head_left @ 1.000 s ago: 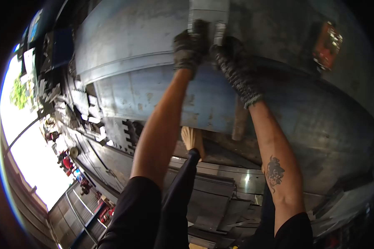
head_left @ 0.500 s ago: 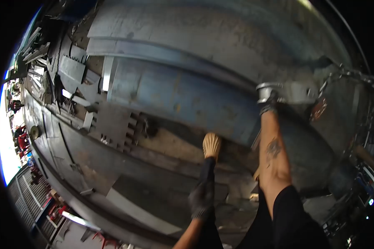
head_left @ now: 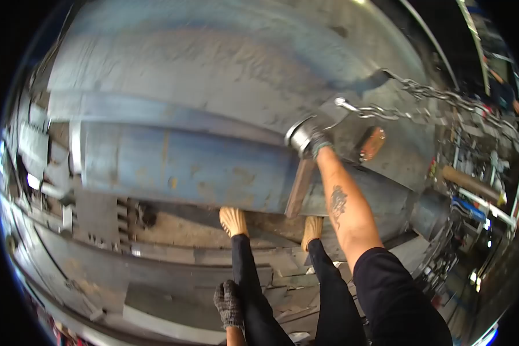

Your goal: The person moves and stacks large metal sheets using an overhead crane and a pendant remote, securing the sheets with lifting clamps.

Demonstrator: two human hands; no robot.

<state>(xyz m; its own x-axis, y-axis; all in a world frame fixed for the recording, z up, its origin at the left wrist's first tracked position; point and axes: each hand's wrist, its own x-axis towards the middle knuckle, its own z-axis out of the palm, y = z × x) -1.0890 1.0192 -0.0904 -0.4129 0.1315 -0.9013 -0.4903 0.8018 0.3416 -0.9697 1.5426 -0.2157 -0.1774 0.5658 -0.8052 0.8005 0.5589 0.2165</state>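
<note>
My right hand (head_left: 319,140), in a dark glove, reaches forward and is closed on a shiny round metal piece with a flanged rim (head_left: 299,136). The piece's exact kind is not clear. Below that hand a brown flat steel bar (head_left: 300,187) lies across a long bluish steel cylinder (head_left: 213,167). A metal hook (head_left: 341,102) on a chain (head_left: 380,111) lies just beyond the hand. My left hand (head_left: 229,303), in a grey knit glove, hangs beside my left leg with its fingers curled together and nothing visible in it.
A large curved steel sheet (head_left: 202,63) rises beyond the cylinder. Near the chain is an orange-brown block (head_left: 372,144). Notched steel plate (head_left: 98,216) and flat offcuts lie left of my feet, with a grey steel slab (head_left: 173,308) nearer me. Racks of metal (head_left: 478,202) stand at right.
The whole view has swung, so the cylinder and my feet appear farther left. My right hand still holds the round metal piece. The hook and steel bar now show more plainly.
</note>
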